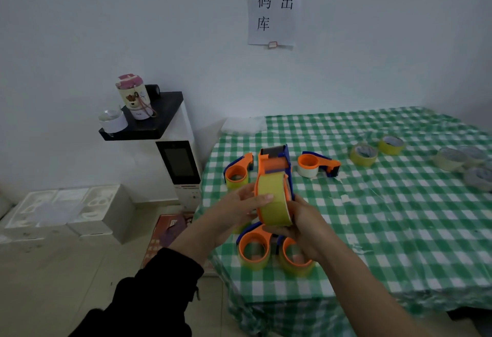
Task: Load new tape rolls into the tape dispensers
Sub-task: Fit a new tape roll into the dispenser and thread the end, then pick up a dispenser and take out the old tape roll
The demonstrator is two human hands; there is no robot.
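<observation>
I hold an orange and blue tape dispenser (275, 166) up over the table's near left corner, with a yellow tape roll (274, 200) seated in it. My left hand (241, 206) grips the roll from the left, fingers laid across its yellow face. My right hand (298, 227) grips the dispenser and roll from below and the right. Two loaded dispensers (254, 250) (295, 256) lie under my hands. Another loaded dispenser (237, 171) lies at the left edge, and one with a white roll (316, 164) lies further right.
Loose yellow rolls (363, 154) (391, 144) and pale rolls (450, 159) lie on the green checked tablecloth (386, 230) toward the back right. A white cabinet with a black shelf (165, 115) and a cup stands left of the table. White boxes (66, 211) sit on the floor.
</observation>
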